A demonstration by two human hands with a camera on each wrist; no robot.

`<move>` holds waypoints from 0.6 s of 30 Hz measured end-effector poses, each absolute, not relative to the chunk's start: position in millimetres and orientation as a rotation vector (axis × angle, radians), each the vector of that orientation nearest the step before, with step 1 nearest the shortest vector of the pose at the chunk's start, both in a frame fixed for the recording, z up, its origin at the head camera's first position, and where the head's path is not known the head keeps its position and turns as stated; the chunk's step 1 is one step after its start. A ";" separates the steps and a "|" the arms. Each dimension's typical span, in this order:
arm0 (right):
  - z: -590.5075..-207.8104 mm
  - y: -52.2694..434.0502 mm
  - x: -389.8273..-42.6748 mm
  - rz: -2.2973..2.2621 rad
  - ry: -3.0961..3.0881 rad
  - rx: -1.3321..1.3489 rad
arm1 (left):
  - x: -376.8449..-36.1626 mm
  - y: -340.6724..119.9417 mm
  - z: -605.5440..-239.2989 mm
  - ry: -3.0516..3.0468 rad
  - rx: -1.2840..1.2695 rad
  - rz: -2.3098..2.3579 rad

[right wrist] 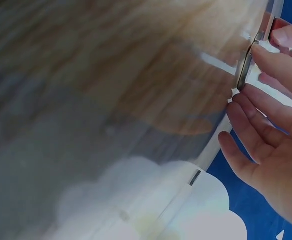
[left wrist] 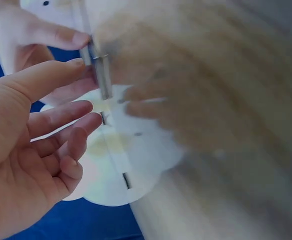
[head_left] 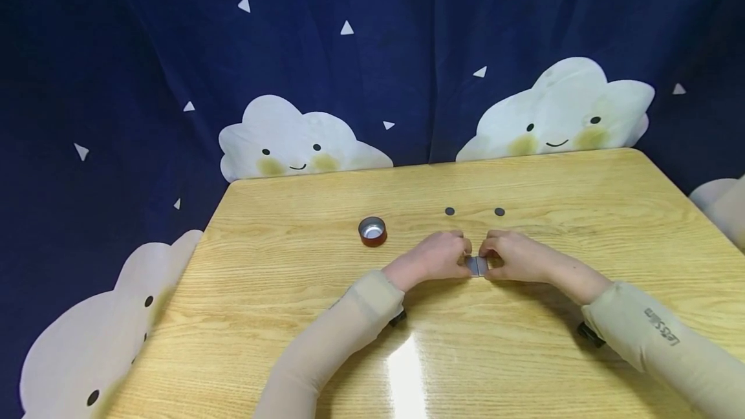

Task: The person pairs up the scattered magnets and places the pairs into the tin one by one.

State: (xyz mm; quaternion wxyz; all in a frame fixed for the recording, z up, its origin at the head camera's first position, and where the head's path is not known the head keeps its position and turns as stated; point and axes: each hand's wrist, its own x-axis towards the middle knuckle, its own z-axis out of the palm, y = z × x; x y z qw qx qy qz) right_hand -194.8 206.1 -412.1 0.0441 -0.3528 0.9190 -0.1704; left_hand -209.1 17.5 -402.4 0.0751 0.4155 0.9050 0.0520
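Between the two hands, near the middle of the table (head_left: pixel 279 315) and somewhat toward its far edge, a small grey metal piece (head_left: pixel 477 266) is pinched from both sides at once. The left hand (head_left: pixel 433 257) is closed on the piece's left end with thumb and forefinger, its other fingers loosely spread, as is shown in the left wrist view; the right hand (head_left: pixel 515 256) is closed on the right end in the same way. The piece's long axis appears to run left to right, from one hand toward the other, so neither hand lies nearer; it is shared at the meeting of the fingertips. Whether it rests on the tabletop or is held just above it cannot be told. Farther out, two dark discs (head_left: pixel 449 211) (head_left: pixel 499 211) lie beyond the knuckles toward the far edge, and a small red tin (head_left: pixel 372 231) stands well apart to the left.
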 end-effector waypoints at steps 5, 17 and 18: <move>-409.2 208.3 -194.7 -0.504 2.796 -1.053 | -211.3 8.7 -394.1 2.765 1.181 0.156; -408.5 207.1 -194.0 -0.469 2.784 -1.066 | -219.7 -23.1 -389.3 2.856 1.103 0.238; -408.8 206.8 -194.0 -0.466 2.785 -1.066 | -220.2 -25.7 -388.7 2.856 1.096 0.253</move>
